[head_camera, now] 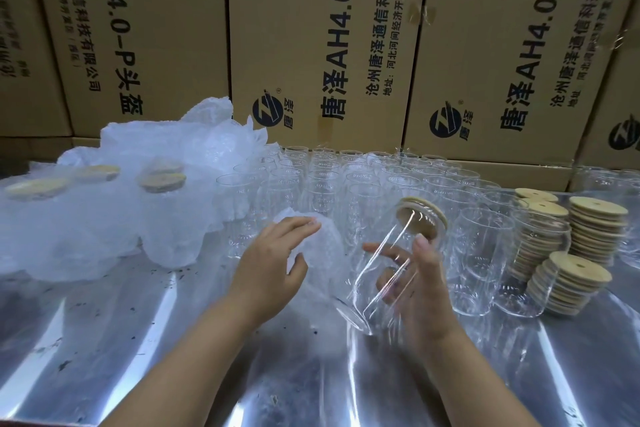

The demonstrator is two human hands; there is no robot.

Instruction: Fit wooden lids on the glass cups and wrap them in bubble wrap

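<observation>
A: What's nearest on the table?

B: Bare shiny metal, then the two hands. The right hand is wrapped around a glass cup, fingers curled behind the glass and thumb on the near side. The cup is tilted, base low and near, mouth up and far, with a wooden lid seated on the mouth.

A: And the left hand?

B: Just left of the cup, fingers loosely spread and resting on a sheet of bubble wrap that lies between the two hands. Whether it actually pinches the sheet, I cannot tell.

A: Farther back?

B: Rows of open glass cups fill the middle. To the right stand stacks of wooden lids. To the left is a pile of wrapped cups, lids showing through the wrap. Cardboard boxes wall off the far side.
</observation>
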